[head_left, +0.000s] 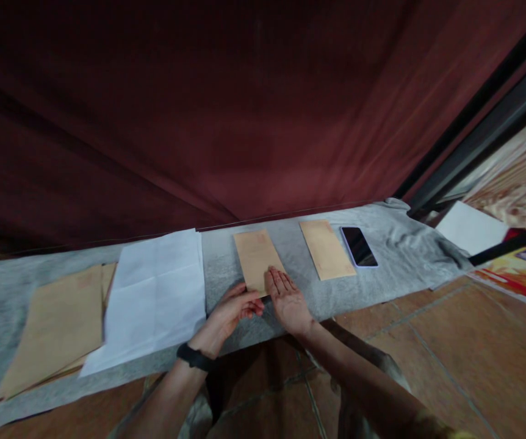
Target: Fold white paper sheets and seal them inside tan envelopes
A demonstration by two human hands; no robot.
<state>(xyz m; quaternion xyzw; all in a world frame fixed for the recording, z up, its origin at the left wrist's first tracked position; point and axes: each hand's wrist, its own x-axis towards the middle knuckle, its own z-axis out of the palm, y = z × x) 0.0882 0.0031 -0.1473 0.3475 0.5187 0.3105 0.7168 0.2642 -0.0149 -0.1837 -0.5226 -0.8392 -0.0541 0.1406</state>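
Note:
A tan envelope (257, 256) lies lengthwise on the grey cloth (382, 274) in front of me. My right hand (288, 300) rests flat and open on its near right corner, fingers stretched out. My left hand (233, 311), with a black band on the wrist, has its fingers curled together at the envelope's near edge; what they pinch is not clear. A second tan envelope (326, 248) lies to the right, apart from both hands.
A dark phone (359, 246) lies right of the second envelope. White unfolded sheets (155, 296) and a stack of tan envelopes (55, 326) sit at left. A dark red curtain (199, 110) hangs behind. Tiled floor (450, 353) is at right, with a white sheet (471, 227).

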